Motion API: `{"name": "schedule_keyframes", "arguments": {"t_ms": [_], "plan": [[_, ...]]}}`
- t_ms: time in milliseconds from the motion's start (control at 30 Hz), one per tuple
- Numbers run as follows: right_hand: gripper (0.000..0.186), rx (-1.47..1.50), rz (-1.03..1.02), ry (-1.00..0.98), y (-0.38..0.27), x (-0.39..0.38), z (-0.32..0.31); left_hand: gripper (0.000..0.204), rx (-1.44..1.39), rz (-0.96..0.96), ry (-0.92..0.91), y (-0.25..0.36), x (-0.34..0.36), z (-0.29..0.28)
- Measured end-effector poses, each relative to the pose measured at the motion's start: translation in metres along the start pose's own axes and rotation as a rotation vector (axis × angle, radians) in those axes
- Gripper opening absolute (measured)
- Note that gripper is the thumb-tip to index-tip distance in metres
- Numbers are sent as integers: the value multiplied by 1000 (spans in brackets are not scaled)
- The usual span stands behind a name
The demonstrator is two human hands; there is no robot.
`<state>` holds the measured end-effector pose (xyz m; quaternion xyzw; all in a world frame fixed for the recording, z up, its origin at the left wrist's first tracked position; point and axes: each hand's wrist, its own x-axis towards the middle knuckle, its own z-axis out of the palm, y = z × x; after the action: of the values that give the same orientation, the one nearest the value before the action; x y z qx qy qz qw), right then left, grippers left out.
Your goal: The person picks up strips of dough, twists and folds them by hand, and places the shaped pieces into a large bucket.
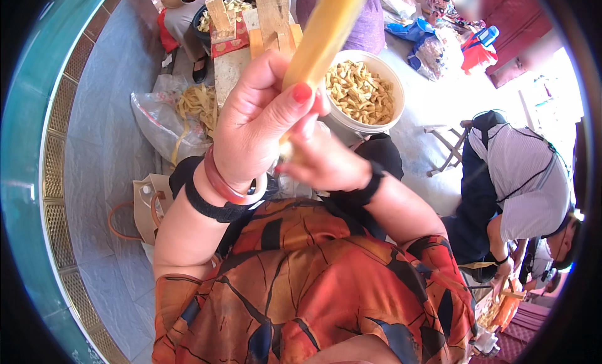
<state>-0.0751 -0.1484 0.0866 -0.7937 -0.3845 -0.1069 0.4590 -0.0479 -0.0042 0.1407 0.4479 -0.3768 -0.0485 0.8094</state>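
Note:
My left hand (260,116) is raised in front of me, its thumb and fingers closed round a long, flat yellow strip (323,38). The strip slants up to the right, its upper end smeared by motion; its material I cannot make out. Just below, my right hand (332,160) is close to the strip's lower end. Its fingers are blurred and partly behind the left hand, so their grip does not show. Beyond my hands stands a white bucket (401,107) filled with small, pale yellow pieces (360,91).
Upright wooden boards (273,16) stand on a bench ahead. A plastic bag (150,116) with yellow peelings (197,104) lies left of it, above a beige handbag (145,201). One person (182,16) sits at the far left; another (523,176) bends over at right, near a folding stool (446,147).

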Motion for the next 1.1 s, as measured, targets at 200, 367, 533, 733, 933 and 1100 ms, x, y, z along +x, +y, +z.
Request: {"name": "schedule_keyframes", "arguments": {"t_ms": [200,367,533,733,933,1100], "plan": [[16,-33,616,-407,66,-31,52,17,67,137,108,48,3,-11],[26,227,619,313,101,-3,35,19,-31,407,92,149,-16,-4],[40,-319,438,-139,81,-31,34,8,220,-195,258,67,-51,-1],[53,-423,-202,55,-13,-57,-4,11,525,-755,-68,-31,-111,-33],[38,-437,-178,-35,-19,-81,13,16,395,-786,-211,-44,-133,-22],[29,-416,-164,-116,-24,-77,13,19,512,-573,-161,-38,-146,-13]]}}
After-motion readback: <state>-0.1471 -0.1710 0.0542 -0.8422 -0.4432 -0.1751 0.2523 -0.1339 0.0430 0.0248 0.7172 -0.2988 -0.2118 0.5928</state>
